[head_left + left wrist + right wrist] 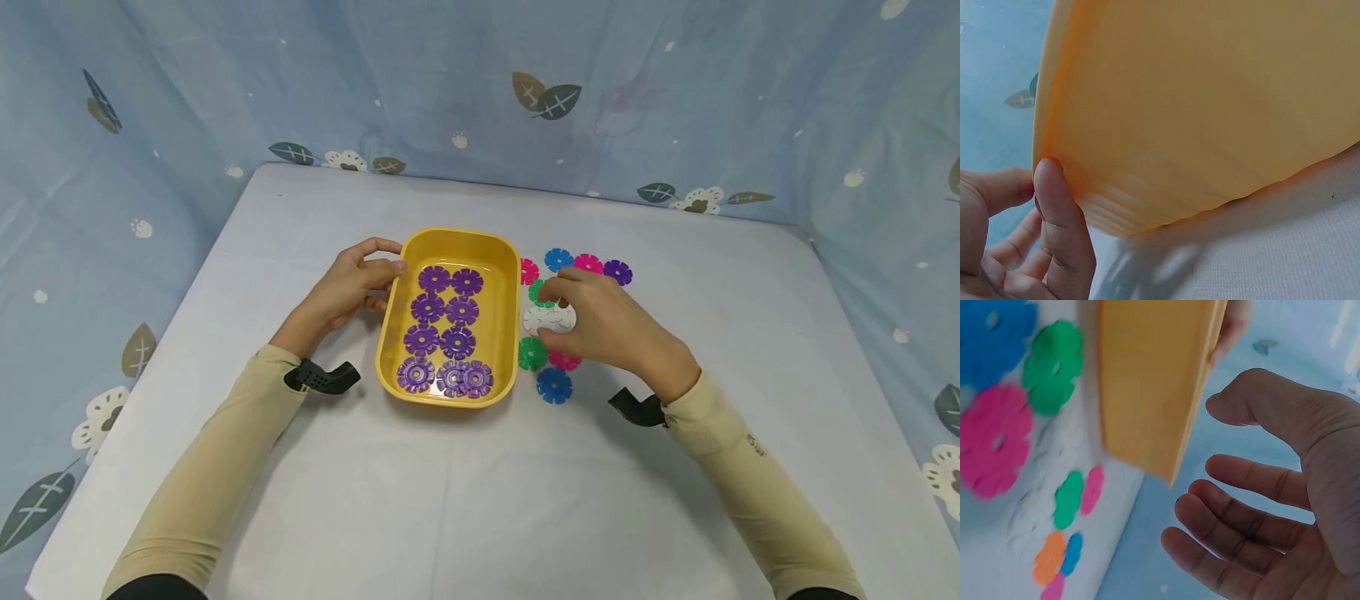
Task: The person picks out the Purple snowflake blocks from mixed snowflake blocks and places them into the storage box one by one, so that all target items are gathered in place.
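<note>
A shallow yellow tray point(498, 333) with rounded corners holds several purple flower-shaped discs point(428, 307) in rough rows, a few overlapping at the near end. My left hand point(337, 287) pinches the tray's left rim; in the left wrist view its thumb point(1060, 212) lies against the outer wall. Just right of the tray, my right hand point(611, 321) is over white notched discs point(549, 319), fingers and thumb apart. Nothing shows between its fingers in the right wrist view, where the white discs point(1029, 512) lie on the tabletop below.
More discs lie around the right hand: blue point(554, 386) and green point(532, 353) at the near side, pink point(588, 263) and purple point(618, 272) beyond it. A white cloth covers the table point(450, 500). Behind hangs a blue patterned curtain point(450, 83).
</note>
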The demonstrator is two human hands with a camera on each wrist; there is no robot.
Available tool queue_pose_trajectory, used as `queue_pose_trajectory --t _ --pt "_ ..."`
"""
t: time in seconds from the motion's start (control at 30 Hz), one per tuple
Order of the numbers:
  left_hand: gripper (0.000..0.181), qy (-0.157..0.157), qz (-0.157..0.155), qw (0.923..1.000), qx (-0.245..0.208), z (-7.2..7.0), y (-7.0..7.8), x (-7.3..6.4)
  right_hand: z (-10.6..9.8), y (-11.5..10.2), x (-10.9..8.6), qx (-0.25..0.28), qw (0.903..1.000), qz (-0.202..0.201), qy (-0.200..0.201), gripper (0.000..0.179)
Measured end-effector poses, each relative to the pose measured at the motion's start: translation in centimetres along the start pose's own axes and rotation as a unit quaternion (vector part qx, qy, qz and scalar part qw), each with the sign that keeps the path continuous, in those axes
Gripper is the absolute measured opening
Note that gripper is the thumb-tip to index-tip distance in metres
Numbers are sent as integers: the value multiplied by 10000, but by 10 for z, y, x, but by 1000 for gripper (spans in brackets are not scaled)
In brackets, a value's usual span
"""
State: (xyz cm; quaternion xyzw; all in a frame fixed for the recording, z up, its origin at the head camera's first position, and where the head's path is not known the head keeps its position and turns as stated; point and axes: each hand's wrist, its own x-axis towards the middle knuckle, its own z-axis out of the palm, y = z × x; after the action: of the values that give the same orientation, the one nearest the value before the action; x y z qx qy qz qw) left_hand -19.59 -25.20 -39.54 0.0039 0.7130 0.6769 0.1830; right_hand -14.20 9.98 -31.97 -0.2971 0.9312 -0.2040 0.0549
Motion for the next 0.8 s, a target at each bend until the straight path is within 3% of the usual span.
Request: queue_pose_trajectory --t 0.5,0.8 --pt "39 21 7 10000 85 0 -1 1 -8 60 -38 -130 9945 945 429 38" --pt "40 18 -11 9999 113 0 -2 1 -7 103 -46 -176 9886 1367 610 43"
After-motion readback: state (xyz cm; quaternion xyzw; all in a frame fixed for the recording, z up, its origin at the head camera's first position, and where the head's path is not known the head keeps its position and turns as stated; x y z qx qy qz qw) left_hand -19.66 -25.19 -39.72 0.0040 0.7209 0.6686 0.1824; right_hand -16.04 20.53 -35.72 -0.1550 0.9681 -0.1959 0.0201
